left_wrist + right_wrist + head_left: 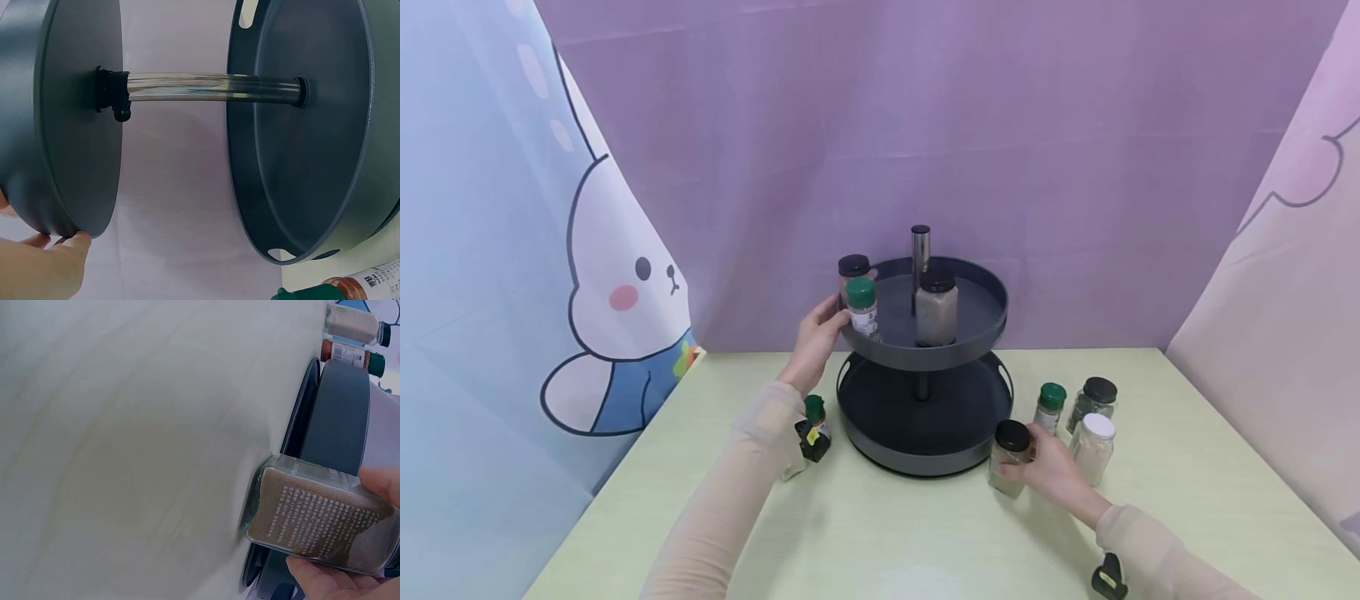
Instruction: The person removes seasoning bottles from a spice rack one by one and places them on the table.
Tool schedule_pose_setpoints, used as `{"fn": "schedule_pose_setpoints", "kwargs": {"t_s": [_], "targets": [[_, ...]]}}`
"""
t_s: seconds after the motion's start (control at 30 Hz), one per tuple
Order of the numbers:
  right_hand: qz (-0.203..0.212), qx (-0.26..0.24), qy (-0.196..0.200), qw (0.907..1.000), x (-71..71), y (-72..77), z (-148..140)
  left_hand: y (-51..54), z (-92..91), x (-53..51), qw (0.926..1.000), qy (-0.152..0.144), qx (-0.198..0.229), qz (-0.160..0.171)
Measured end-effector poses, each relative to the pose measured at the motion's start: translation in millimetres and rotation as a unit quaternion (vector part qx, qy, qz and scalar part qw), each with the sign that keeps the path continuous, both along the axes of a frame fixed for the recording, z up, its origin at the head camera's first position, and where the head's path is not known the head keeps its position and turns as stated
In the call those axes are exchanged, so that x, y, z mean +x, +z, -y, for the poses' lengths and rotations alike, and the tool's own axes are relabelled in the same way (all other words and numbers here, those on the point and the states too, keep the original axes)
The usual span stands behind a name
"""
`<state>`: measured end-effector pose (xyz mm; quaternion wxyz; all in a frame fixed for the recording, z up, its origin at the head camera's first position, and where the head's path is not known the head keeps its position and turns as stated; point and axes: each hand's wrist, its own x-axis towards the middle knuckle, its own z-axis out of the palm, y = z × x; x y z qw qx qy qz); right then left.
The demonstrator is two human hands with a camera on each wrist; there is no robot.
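Observation:
A two-tier dark grey turntable stands on the table, with an upper tray [917,358] and a lower tray [925,461] on a metal post. At the upper tray's left edge, my left hand [812,346] holds the rim, fingertips bent against the underside in the left wrist view. My right hand [1060,473] grips a square glass spice jar [312,512] with a black lid and brownish powder, right of the lower tray. Whether the jar's base touches the table is unclear. On the upper tray stand a green-capped spice bottle [862,310], a black-lidded square jar [936,315] and another black-lidded jar [853,267].
Right of my right hand are a green-capped bottle [1049,404], a black-lidded jar [1093,400] and a white-lidded jar [1093,454]. Beneath my left forearm, a green-capped bottle [815,408] and a partly hidden jar [793,468] stand. A purple curtain [880,125] hangs behind.

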<state>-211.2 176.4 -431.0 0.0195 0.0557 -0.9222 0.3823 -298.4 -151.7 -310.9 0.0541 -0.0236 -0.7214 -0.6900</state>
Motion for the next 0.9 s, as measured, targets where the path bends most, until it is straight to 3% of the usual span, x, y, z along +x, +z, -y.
{"fn": "schedule_pose_setpoints", "kwargs": {"t_s": [0.9], "targets": [[-0.02, -0.015, 0.004, 0.9997, 2.9, -5.2, -2.1, -0.7, -0.1, 0.6, 0.9999, -0.003, 0.01, -0.005]]}}
